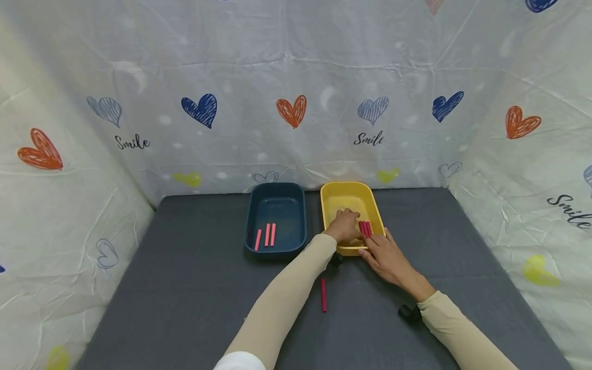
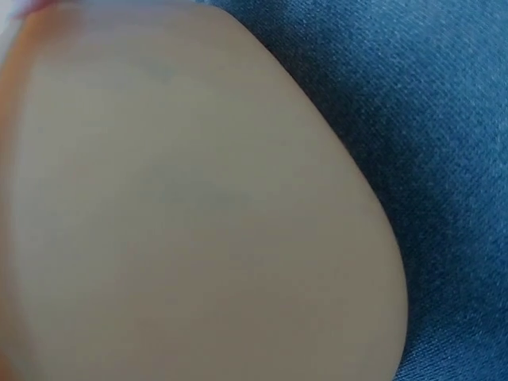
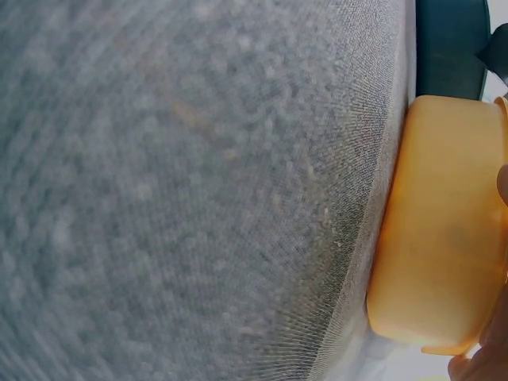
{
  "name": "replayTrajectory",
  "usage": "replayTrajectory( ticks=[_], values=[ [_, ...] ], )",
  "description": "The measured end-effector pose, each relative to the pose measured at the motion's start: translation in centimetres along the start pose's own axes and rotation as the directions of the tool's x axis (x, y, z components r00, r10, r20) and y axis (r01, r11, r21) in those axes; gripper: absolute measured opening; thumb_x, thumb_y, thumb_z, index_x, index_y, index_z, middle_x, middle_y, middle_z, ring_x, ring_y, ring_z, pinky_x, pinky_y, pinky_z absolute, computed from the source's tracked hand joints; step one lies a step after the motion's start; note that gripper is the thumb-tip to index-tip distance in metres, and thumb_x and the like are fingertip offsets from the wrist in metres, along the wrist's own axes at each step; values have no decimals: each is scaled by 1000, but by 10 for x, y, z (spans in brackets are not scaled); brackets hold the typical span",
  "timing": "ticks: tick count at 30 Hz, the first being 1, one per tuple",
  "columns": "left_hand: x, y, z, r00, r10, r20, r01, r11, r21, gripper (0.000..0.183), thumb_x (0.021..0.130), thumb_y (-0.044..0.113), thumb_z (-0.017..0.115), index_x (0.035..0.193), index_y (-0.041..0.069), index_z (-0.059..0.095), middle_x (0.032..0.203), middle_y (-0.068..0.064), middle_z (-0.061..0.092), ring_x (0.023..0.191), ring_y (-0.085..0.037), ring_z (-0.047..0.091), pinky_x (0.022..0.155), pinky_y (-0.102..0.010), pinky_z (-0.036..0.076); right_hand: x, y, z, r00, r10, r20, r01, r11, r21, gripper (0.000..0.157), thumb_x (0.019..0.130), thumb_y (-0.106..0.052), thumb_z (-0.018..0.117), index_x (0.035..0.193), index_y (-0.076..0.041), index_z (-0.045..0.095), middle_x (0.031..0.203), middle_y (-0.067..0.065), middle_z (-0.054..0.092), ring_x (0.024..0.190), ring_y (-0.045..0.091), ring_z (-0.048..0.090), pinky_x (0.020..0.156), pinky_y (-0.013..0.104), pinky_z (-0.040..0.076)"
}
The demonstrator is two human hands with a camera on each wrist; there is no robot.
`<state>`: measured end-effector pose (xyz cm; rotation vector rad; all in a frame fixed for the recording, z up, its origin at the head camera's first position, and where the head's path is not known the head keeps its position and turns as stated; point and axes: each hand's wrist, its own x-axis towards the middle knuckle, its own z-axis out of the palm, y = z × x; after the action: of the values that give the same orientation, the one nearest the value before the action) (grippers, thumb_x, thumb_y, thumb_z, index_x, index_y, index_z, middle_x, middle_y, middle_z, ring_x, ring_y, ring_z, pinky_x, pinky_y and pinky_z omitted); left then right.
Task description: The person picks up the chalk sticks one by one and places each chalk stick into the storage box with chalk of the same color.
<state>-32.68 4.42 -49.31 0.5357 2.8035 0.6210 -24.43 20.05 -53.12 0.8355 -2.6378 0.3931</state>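
Note:
My left hand reaches down into the yellow tray, beside several dark red, chalk-like sticks. Its fingers bend toward the tray floor, and its thumb side is close to the sticks; I cannot tell whether it holds one. Over the tray's near right corner lies my right hand, its fingers extended across the rim and its thumb by the front wall. From the right wrist view, the tray's outer wall appears with part of that hand at the edge. The left wrist view shows mostly a beige sleeve over blue denim.
A dark blue tray stands left of the yellow one, holding three light pink sticks. A single dark red stick lies on the grey tabletop before the trays. A printed white cloth hangs behind.

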Motion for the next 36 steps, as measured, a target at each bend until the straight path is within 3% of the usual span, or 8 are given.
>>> replayTrajectory(
  ticks=[11,24,36],
  values=[
    [-3,-3,-6,995,67,-77,-75,991,-109,49,95,27,66,138,8,55,143,-11,51,131,-27,48,112,-37,40,1,-3,-1,1000,5,10,-5,1000,-9,22,99,-31,58,87,-14,54,81,0,49,92,25,59,111,65,30],
    [-12,-9,-19,984,101,-149,-121,983,-137,50,94,27,65,139,9,53,141,-12,52,127,-25,53,107,-37,45,0,-3,-1,1000,10,3,-10,1000,22,22,98,-31,60,84,-15,53,79,-2,48,91,26,59,111,66,28],
    [-42,-10,-44,958,198,-206,-220,971,-93,55,95,30,64,145,13,47,145,-8,48,131,-23,51,109,-37,44,0,-4,-2,1000,17,5,-17,999,30,20,97,-30,61,88,-14,56,83,1,53,97,28,60,112,66,26]
  ],
)
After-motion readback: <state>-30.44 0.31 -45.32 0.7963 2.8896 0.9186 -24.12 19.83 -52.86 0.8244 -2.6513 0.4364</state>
